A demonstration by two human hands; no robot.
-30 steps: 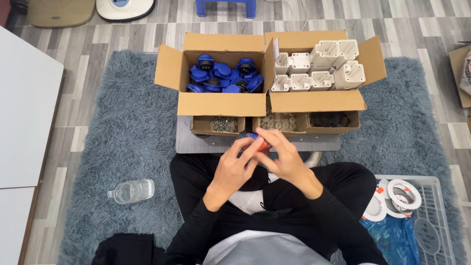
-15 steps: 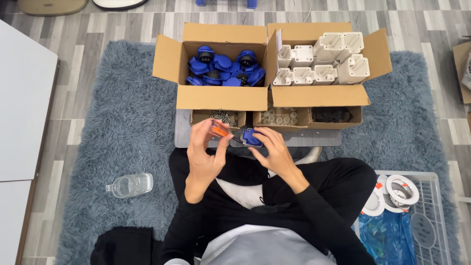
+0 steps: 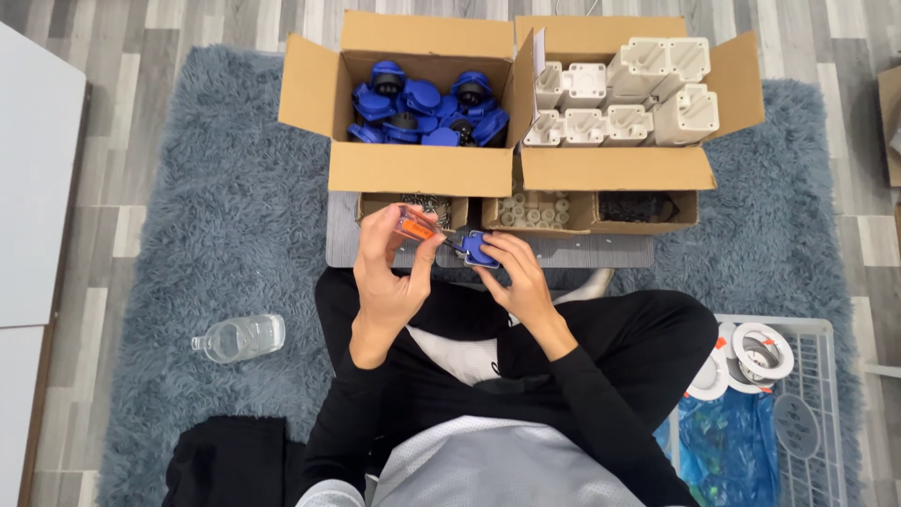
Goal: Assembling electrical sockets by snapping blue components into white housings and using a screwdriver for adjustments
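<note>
A small blue plastic part (image 3: 479,250) sat at the centre of the frame, clamped in the grip of the right hand (image 3: 511,272). Just to its left, the left hand (image 3: 389,272) had closed its grip on an orange-handled screwdriver (image 3: 418,226), its tip meeting the part. Above stood a cardboard box of blue parts (image 3: 422,169) and, to its right, a box of white parts (image 3: 615,174).
</note>
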